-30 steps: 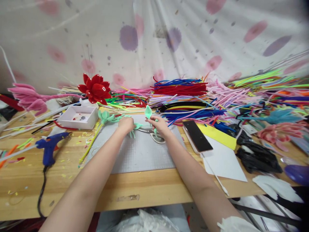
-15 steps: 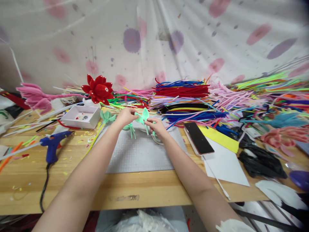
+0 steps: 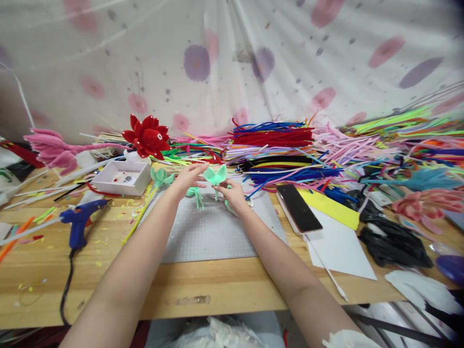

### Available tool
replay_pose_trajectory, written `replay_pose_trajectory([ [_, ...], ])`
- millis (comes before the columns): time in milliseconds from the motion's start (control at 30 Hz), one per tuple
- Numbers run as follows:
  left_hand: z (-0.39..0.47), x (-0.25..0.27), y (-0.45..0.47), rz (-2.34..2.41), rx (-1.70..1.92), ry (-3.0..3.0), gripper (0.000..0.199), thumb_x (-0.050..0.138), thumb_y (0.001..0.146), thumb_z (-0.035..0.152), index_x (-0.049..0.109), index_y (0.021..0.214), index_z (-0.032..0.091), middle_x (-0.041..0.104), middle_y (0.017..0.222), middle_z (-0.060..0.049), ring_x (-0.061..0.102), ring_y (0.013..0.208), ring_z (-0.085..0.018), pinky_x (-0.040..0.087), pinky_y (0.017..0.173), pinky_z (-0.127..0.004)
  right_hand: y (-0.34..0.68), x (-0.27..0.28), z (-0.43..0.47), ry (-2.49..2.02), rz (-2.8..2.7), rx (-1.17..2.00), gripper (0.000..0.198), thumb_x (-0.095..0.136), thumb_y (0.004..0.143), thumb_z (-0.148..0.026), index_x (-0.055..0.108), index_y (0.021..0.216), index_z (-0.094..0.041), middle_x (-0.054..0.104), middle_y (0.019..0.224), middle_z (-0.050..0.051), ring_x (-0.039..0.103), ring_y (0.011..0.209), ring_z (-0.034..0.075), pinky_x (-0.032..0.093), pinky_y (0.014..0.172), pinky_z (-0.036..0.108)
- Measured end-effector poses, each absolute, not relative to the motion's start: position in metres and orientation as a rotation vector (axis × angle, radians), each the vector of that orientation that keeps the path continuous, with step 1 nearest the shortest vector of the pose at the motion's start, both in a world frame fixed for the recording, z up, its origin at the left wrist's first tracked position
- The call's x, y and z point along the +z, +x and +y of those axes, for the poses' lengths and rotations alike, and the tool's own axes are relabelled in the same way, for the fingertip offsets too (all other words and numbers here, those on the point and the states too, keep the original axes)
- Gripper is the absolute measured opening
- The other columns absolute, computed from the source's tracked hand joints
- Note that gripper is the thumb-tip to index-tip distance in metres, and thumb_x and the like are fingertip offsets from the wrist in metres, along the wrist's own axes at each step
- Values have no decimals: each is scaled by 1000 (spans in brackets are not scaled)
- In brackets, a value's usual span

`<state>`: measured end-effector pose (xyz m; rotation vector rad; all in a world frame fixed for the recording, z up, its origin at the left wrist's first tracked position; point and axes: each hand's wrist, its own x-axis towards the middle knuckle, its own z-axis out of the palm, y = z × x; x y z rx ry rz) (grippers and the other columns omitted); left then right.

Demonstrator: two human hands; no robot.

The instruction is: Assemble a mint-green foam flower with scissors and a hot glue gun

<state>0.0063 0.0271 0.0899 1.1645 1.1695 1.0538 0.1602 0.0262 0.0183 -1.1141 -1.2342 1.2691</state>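
Note:
Over the grey mat (image 3: pixel 213 237), my right hand (image 3: pixel 234 194) pinches the stem of a mint-green pipe-cleaner flower (image 3: pixel 215 175), its petals pointing up and its stem hanging below the fingers. Close to the petals on the left, my left hand (image 3: pixel 188 182) has its fingers stretched out and apart, holding nothing. Under that hand lies another mint-green piece (image 3: pixel 196 195) with dangling strands. A further mint-green flower (image 3: pixel 160 178) stands by the mat's back left corner. Part of a green piece below my right hand is hidden by it.
A blue glue gun (image 3: pixel 81 222) with a black cord lies on the left, near a white box (image 3: pixel 123 178). A red flower (image 3: pixel 148 137) stands behind. Bundles of pipe cleaners (image 3: pixel 273 137) line the back. On the right are a phone (image 3: pixel 299 208), white paper (image 3: pixel 342 249) and a black bag (image 3: pixel 397 244).
My left fingers have let go of the mint-green flower and spread out. The flower has turned in my right hand, so its petals now open to both sides.

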Motion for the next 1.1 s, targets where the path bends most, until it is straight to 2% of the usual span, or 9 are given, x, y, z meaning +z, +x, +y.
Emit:
replay_pose_trajectory([
  [100,23,78,7,1078,1043,1039,46,64,62,56,64,88,18,66,93,-9,64,79,-19,53,65,-31,159,17,26,-1091,-1202,1284,38,75,48,-45,61,68,-15,51,61,-3,37,45,6,30,40,21],
  [200,17,57,14,1022,1047,1042,40,69,61,50,64,79,14,67,85,-9,63,83,-17,49,77,-30,158,17,25,-1073,-1200,1296,37,73,50,-45,61,68,-15,50,60,-3,37,44,5,31,39,21],
  [267,12,44,21,989,1075,1039,37,72,59,46,65,76,14,67,79,-7,62,81,-16,47,79,-30,159,16,25,-1061,-1207,1306,37,73,50,-44,61,69,-15,52,61,-3,37,44,5,31,39,21],
  [433,7,27,40,979,1228,933,34,74,56,43,66,75,15,65,71,-3,59,68,-13,46,68,-26,158,14,28,-1079,-1208,1274,31,69,53,-39,59,69,-14,52,62,-3,40,46,5,32,39,19],
  [633,3,22,66,1003,1531,761,26,74,56,28,66,77,16,63,71,0,53,62,-8,40,55,-19,153,5,29,-1089,-1345,1145,15,54,63,-27,60,71,-16,57,67,-1,46,52,7,37,43,18],
  [833,2,21,77,1014,1589,635,26,74,55,30,63,73,14,56,60,3,47,51,-6,33,44,-18,155,6,28,-1113,-1385,1173,20,51,65,-27,57,82,-18,61,77,-2,42,42,4,36,40,19],
  [967,2,24,75,1019,1570,697,29,74,56,36,55,60,14,47,52,5,39,46,-5,29,41,-19,158,10,27,-1061,-1353,1287,21,57,64,-31,52,81,-19,58,70,-4,39,37,3,32,38,19],
  [1100,-1,25,72,1053,1569,830,28,70,61,38,55,58,15,43,50,6,36,47,-5,30,46,-20,162,12,27,-934,-1265,1416,30,65,61,-39,51,76,-18,50,60,-7,38,38,2,29,39,18],
])
